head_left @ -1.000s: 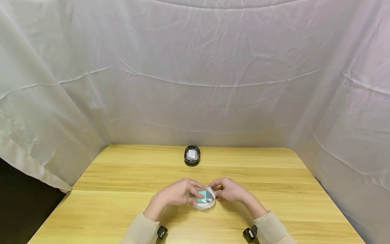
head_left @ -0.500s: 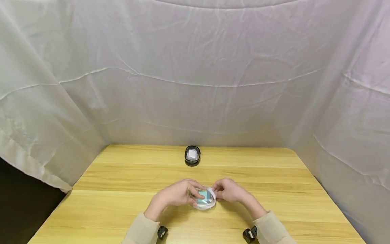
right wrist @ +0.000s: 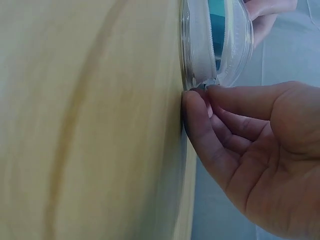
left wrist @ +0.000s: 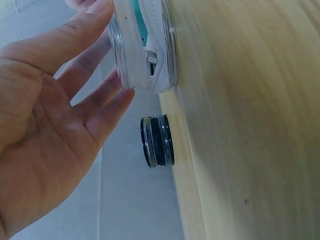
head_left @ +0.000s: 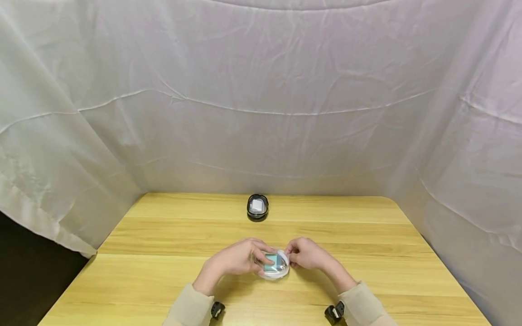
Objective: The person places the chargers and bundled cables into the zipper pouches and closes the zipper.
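In the head view a rounded clear pouch with white trim and a teal item inside is held low over the table. My left hand grips its left side, thumb and fingers spread around it. Along the pouch's edge runs a white zipper, parted so that teal shows between its teeth; a metal slider sits toward the left end. At the right end my right hand pinches the zipper edge between thumb and fingertip. The right wrist view shows a small dark bit there, mostly covered by the fingertips.
A black-rimmed clear pouch with something white inside stands at the back of the wooden table. Pale grey cloth hangs behind the table and on both sides.
My right fingertips have shifted slightly right along the pouch's end and stay pinched there. The left hand and the pouch stay nearly still.
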The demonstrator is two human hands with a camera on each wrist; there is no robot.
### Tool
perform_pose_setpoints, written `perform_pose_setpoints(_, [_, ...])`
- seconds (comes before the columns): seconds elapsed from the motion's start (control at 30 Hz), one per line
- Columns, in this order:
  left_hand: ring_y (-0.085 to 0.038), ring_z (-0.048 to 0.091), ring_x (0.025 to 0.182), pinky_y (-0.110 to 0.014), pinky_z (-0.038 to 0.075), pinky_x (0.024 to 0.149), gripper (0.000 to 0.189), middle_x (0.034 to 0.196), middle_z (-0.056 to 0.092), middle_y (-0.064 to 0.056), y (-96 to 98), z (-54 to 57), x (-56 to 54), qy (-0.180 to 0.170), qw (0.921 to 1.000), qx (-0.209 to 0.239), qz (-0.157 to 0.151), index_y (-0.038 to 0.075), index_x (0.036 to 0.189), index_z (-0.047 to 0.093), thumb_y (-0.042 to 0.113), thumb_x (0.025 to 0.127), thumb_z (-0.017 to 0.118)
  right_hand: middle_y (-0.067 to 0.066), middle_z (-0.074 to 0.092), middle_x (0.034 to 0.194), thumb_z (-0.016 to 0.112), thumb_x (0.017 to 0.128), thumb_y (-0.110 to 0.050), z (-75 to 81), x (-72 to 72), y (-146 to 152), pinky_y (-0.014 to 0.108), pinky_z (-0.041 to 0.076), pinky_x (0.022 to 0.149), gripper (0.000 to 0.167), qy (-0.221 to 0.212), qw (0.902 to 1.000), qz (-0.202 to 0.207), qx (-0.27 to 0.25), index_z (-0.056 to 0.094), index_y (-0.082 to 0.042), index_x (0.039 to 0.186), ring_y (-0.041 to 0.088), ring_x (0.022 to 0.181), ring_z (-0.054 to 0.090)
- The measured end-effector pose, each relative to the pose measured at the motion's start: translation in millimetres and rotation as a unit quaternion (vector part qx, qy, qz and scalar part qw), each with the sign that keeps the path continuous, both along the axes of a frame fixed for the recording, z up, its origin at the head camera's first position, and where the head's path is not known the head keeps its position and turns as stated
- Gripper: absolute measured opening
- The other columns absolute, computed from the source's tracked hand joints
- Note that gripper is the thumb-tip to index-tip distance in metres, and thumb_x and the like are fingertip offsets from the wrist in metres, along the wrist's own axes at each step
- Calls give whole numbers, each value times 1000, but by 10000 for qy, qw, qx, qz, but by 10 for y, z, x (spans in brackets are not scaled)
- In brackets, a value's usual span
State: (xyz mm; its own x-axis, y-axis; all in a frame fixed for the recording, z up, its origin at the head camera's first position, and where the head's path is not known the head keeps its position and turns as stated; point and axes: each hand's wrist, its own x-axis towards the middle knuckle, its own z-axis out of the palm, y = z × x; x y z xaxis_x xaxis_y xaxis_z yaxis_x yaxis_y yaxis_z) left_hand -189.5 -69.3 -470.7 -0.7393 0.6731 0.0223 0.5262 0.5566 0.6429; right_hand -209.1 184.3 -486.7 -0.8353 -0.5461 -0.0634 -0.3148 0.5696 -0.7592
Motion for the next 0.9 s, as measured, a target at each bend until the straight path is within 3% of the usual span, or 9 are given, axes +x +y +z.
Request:
perform_pose_setpoints(0.27, [-24, 52, 136, -47, 40, 119, 30, 139, 67, 8, 4, 19, 26, 29, 10000, 23, -17, 19, 111, 82, 10, 83, 86, 4, 65, 73, 63, 92, 8, -20, 2, -17, 27, 57, 56, 12, 89, 9998, -101, -119, 70, 0, 90, 17, 65, 63])
perform_pose_setpoints(0.9, [-24, 53, 135, -48, 41, 118, 31, 138, 67, 7, 16, 28, 22, 21, 10000, -39, 34, 20, 110, 82, 10, 81, 87, 1, 64, 73, 61, 96, 6, -35, -40, 0, 25, 56, 55, 16, 142, 9998, -159, -64, 71, -4, 88, 14, 66, 62])
